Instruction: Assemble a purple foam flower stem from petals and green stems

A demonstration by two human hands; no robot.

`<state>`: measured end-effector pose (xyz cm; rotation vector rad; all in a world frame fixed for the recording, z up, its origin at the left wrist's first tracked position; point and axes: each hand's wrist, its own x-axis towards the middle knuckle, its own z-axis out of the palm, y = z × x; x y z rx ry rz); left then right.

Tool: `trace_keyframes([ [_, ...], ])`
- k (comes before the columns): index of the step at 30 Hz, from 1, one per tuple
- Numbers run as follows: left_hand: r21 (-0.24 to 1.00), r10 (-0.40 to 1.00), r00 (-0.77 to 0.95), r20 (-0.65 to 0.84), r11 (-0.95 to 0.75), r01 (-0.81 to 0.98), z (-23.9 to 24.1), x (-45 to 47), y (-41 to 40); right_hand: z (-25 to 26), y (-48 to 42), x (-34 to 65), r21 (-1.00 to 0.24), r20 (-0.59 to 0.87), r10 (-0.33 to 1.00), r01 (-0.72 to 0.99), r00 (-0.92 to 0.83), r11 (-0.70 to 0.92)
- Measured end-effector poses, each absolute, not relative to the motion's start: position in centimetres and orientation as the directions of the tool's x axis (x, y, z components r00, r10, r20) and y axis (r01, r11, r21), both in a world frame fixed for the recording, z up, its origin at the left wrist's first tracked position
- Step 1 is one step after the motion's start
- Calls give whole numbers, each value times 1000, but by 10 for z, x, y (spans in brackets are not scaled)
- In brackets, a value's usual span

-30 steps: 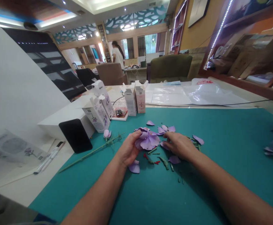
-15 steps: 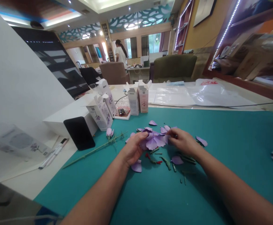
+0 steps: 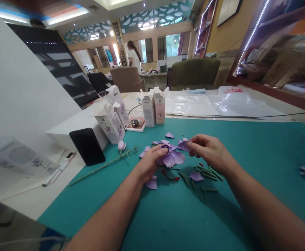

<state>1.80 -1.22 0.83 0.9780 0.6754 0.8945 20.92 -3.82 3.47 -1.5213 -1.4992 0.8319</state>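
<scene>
My left hand (image 3: 152, 158) is closed on a purple artificial flower (image 3: 172, 157), its thumb pressed over the flower's middle. Just to the right, my right hand (image 3: 207, 148) pinches a purple petal (image 3: 184, 145) between thumb and fingers, close beside the flower's edge. Around and below the hands lie a loose petal (image 3: 196, 176), a green leaf piece (image 3: 184, 179), several short green stem pieces (image 3: 207, 172) and a small red-tipped part (image 3: 169, 175). Another loose petal (image 3: 151, 183) lies under my left wrist. Behind the flower, more petals are partly hidden.
A long green stem (image 3: 102, 169) with a closed purple bud (image 3: 121, 146) lies at left on the green mat (image 3: 184, 223). Beyond it stand a black tablet (image 3: 87, 146), printed white boxes (image 3: 110, 123) and a pink box (image 3: 160, 108). A person (image 3: 134, 57) stands in the background.
My right hand has lifted slightly and moved a little right, with a petal now plainly in its pinch. The stem pieces beneath it show more. My left hand keeps hold of the flower.
</scene>
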Motion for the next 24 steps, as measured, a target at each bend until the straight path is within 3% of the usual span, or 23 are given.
trace_keyframes([
  [10,917,874,476,-91,260,-302,4,18,-11,34,-43,198,-866,178,982,485,68,123],
  [24,926,864,499,-63,237,-295,5,19,-12,30,-45,193,-818,174,985,559,10,139],
])
